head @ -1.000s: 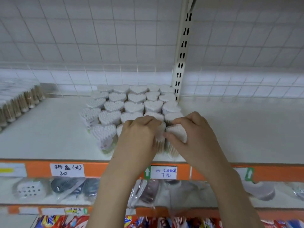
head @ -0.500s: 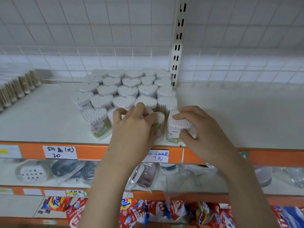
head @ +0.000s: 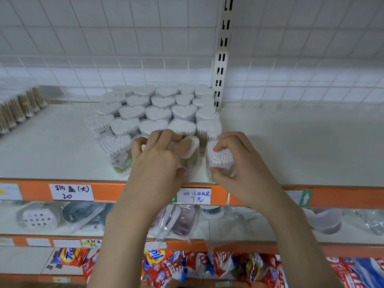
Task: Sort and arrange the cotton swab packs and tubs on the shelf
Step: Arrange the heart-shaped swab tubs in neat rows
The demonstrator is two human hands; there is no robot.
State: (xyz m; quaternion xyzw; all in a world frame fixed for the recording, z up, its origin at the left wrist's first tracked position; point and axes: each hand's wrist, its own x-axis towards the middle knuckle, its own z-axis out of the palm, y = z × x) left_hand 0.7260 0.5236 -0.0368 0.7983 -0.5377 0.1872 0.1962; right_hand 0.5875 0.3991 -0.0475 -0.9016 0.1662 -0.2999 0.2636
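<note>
Several clear heart-shaped cotton swab tubs (head: 158, 113) stand in rows on the white shelf (head: 291, 142), left of a slotted upright. My left hand (head: 158, 161) curls over a front-row tub (head: 190, 150), fingers on its top and thumb at its side. My right hand (head: 239, 163) grips another tub (head: 220, 157) at the shelf's front edge, fingers on top and thumb against the front. One more front-row tub (head: 116, 148) stands free to the left.
Packs of wooden-stick swabs (head: 20, 107) line the far left of the shelf. A slotted upright (head: 221, 59) rises behind the tubs. An orange shelf lip (head: 124, 192) carries handwritten price tags. Wrapped goods lie on the shelf below, snack bags under that.
My right hand has drawn its tub slightly right, away from the left hand's tub, opening a small gap. The camera tilted downward, showing more of the lower shelves.
</note>
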